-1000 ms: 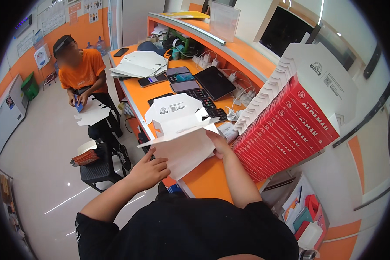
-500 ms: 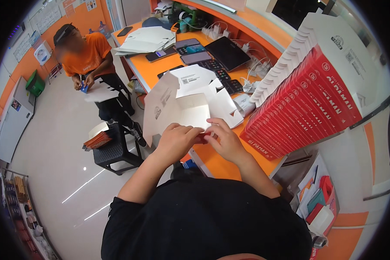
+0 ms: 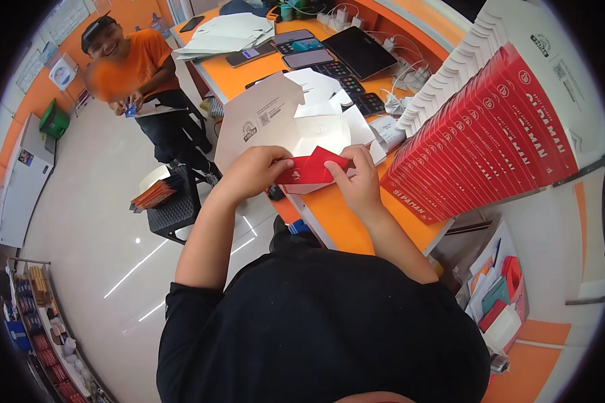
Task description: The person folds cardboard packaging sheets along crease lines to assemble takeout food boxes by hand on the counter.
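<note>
A partly folded cardboard food box (image 3: 259, 121), white inside and red outside, lies over the near edge of the orange table. Its long lid panel spreads out to the left. My left hand (image 3: 254, 176) is closed on the left part of a red front flap (image 3: 305, 170), thumb on its face. The right end of that red card, folded over in a point, is pinched between the thumb and fingers of my right hand (image 3: 357, 180). The box's low white walls (image 3: 321, 127) stand up behind the flap.
A tall stack of red and white folded boxes (image 3: 477, 134) leans at the right. Several phones (image 3: 308, 59), a black tablet (image 3: 359, 52) and cables lie behind. At the left, a co-worker in orange (image 3: 148, 60) handles card near a black stool (image 3: 175, 211).
My hands have moved apart along the front edge, and the red flap now shows between them, folded at its right. The co-worker has raised their head.
</note>
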Tool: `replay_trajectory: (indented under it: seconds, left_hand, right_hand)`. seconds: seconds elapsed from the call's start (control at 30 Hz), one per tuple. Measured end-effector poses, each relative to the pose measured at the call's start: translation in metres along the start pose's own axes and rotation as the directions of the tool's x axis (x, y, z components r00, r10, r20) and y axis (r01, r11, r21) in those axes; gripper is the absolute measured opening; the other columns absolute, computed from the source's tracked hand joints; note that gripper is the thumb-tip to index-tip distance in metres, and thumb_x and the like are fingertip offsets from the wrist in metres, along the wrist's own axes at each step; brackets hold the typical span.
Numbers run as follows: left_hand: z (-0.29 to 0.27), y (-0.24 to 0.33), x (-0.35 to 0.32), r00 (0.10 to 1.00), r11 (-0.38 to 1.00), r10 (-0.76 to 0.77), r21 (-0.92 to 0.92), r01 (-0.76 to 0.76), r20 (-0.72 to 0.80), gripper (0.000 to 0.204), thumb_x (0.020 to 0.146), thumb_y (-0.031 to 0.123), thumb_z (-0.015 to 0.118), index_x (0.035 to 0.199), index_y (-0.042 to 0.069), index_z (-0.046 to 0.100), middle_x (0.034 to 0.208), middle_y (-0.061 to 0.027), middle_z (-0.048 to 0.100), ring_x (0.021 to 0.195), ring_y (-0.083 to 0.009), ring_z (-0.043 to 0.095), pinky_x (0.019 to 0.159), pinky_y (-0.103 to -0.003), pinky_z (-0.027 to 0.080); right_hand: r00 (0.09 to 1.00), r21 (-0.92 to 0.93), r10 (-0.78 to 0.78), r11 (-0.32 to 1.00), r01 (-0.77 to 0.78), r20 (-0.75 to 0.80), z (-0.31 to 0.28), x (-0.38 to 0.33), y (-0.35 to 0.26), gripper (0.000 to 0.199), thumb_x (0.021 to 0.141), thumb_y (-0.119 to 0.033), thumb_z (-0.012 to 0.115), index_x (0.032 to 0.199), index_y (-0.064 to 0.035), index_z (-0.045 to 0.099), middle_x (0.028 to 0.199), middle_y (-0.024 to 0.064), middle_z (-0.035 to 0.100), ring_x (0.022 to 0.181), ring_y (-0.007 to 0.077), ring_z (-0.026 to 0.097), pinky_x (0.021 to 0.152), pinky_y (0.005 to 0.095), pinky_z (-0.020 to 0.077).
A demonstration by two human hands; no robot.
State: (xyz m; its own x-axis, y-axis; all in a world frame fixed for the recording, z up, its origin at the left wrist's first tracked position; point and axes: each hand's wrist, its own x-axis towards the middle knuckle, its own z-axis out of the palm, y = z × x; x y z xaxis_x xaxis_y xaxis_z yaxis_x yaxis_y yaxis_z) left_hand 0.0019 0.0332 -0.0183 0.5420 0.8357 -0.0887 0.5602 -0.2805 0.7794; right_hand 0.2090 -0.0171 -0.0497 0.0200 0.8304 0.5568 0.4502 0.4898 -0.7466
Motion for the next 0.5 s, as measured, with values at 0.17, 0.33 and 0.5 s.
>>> replay_trajectory:
  seconds: [0.17,0.33,0.5]
  left_hand:
    - [0.005,0.010,0.011,0.996,0.997,-0.012,-0.072,0.018,0.084,0.019,0.086,0.012,0.053,0.095,-0.003,0.060,0.076,-0.0089,0.063,0.067,-0.0119,0.060,0.062,-0.025,0.047]
    - [0.008,0.013,0.019,0.987,0.997,-0.038,-0.061,0.048,0.156,0.019,0.087,0.012,0.052,0.097,-0.003,0.059,0.075,-0.0066,0.062,0.066,-0.0106,0.058,0.062,-0.024,0.047]
    - [0.003,0.009,0.025,0.978,0.978,0.019,-0.209,0.026,0.209,0.016,0.088,0.009,0.051,0.095,-0.003,0.057,0.074,-0.0045,0.059,0.065,-0.0101,0.057,0.061,-0.024,0.048]
  right_hand:
    - [0.983,-0.277,-0.180,0.947,0.162,-0.039,0.003,-0.006,-0.003,0.016,0.077,-0.007,0.064,0.082,-0.0012,0.050,0.079,0.0104,0.050,0.067,0.0244,0.053,0.056,0.0330,0.0435]
    - [0.980,-0.242,-0.186,0.957,0.163,-0.076,0.006,-0.012,-0.002,0.013,0.077,-0.007,0.063,0.082,-0.0020,0.052,0.078,0.0108,0.051,0.069,0.0263,0.052,0.059,0.0347,0.0428]
    - [0.964,-0.187,-0.097,0.981,0.050,-0.246,0.004,-0.007,-0.004,0.010,0.077,-0.006,0.062,0.082,-0.0028,0.053,0.078,0.0109,0.052,0.069,0.0267,0.052,0.063,0.0358,0.0425]
